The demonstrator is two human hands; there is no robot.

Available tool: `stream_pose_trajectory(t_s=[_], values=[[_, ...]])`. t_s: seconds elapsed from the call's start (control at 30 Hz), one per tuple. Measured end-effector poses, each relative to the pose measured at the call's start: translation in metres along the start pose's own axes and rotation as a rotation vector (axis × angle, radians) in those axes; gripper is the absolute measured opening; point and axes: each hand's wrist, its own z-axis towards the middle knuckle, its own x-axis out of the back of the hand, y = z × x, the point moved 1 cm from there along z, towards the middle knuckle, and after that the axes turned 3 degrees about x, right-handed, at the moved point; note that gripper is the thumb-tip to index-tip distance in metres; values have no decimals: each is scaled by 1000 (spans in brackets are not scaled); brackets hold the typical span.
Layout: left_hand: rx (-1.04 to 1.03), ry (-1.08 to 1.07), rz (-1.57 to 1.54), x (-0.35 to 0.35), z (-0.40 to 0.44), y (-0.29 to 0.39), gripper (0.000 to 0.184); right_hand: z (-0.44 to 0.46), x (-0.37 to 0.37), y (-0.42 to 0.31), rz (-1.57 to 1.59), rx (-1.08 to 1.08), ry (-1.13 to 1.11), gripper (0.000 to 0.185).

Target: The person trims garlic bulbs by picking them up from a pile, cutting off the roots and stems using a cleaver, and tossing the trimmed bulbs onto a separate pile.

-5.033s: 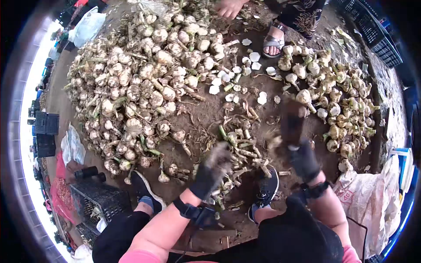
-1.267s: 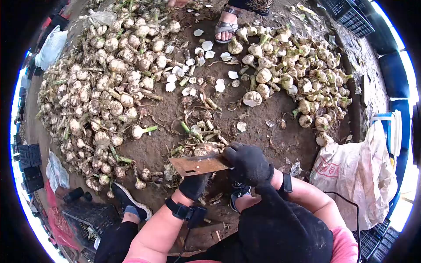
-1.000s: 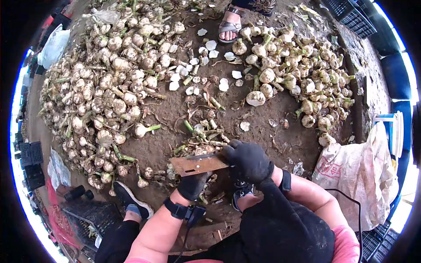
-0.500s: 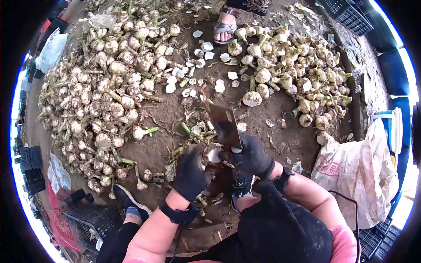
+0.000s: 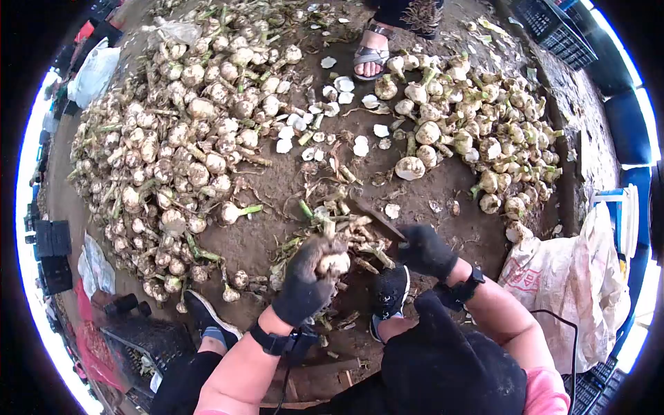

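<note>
My left hand (image 5: 304,283), in a dark glove, is closed around a pale garlic bulb (image 5: 335,265) with a stem pointing up. My right hand (image 5: 427,253), gloved too, grips a broad-bladed knife (image 5: 377,217). The blade shows nearly edge-on and points up and left, apart from the bulb. Below and between the hands lies a heap of cut stems and trimmings (image 5: 366,245) on the soil. A single garlic bulb with a green stem (image 5: 232,213) lies to the left of my hands.
A large pile of untrimmed bulbs (image 5: 145,149) spreads on the left; a pile of trimmed bulbs (image 5: 512,142) lies right. White slices (image 5: 284,146) are scattered between. Another person's sandalled foot (image 5: 371,62) stands at the back. A woven sack (image 5: 567,283) sits at right, a black crate (image 5: 149,349) lower left.
The knife has moved away from the bulb to the right and turned from broadside to nearly edge-on. My left hand has turned the bulb, and my hands are further apart.
</note>
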Motion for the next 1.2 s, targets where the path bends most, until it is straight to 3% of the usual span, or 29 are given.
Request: stream_pose_trajectory(t_s=[0.03, 0.07, 0.1, 0.17, 0.2, 0.23, 0.3, 0.33, 0.37, 0.43, 0.5, 0.57, 0.6, 0.63, 0.67, 0.77, 0.8, 0.83, 0.9, 0.93, 0.97, 1.07, 1.13, 1.2], values=[[129, 18, 25, -2, 1, -9, 42, -2, -4, -6, 220, 20, 125, 19], [170, 54, -13, -6, 3, -15, 51, -2, -1, -31, 326, 82, 100, 27], [111, 66, 49, -11, 2, -16, 61, 0, -5, -51, 396, 201, 112, 32], [191, -66, -308, -25, 0, 9, 69, 5, -17, -76, 289, 182, 76, 32], [192, -56, -295, -15, 2, 13, 69, 6, -21, -64, 297, 194, 71, 32], [305, -191, -279, -3, 7, 16, 70, 9, -22, -37, 298, 229, 121, 32], [349, -140, -401, 13, 0, -40, 66, 14, 3, -46, 414, 215, 260, 28], [411, 111, -225, 33, 2, -52, 55, 20, 26, -22, 331, 126, 507, 21], [456, 530, -629, 54, 2, -97, 48, 24, 50, 3, 257, 14, 743, 15], [632, 833, -289, 108, 2, -147, 63, 13, 98, -17, -396, 185, 953, 18], [900, 833, -31, 146, 12, -187, 81, 6, 106, -7, -129, -1, 950, 22], [768, 875, 328, 164, 25, -196, 83, 11, 71, -12, 212, 169, 834, 22], [730, 889, 466, 168, 30, -192, 82, 11, 56, -17, -34, 135, 747, 31], [746, 885, 515, 168, 34, -177, 81, 11, 42, -15, -105, 114, 630, 26], [663, 896, 394, 169, 36, -187, 70, 11, 29, -12, -85, 100, 556, 28], [294, 482, 91, 130, 36, -129, 56, 22, 7, -36, -193, 224, 440, 25], [129, 390, 286, 112, 30, -106, 56, 24, -7, -21, 306, 3, 346, 26], [-40, 300, 468, 92, 24, -87, 57, 31, -15, -33, 328, 116, 306, 28], [-74, 83, 413, 55, 15, -56, 62, 36, -27, -63, 536, 63, 162, 34], [62, 33, 56, 35, 9, -63, 65, 39, -37, -67, 658, 104, 127, 33], [66, 39, -59, 22, 9, -39, 69, 36, -33, -82, 597, -25, 40, 34], [90, 133, -283, 6, 2, -32, 67, 28, -40, -89, 703, 40, 55, 35], [294, 64, -349, 7, -2, -49, 56, 25, -42, -85, 649, -30, 32, 36], [291, 72, -439, 6, -12, -37, 53, 27, -46, -79, 627, 39, 14, 37]])
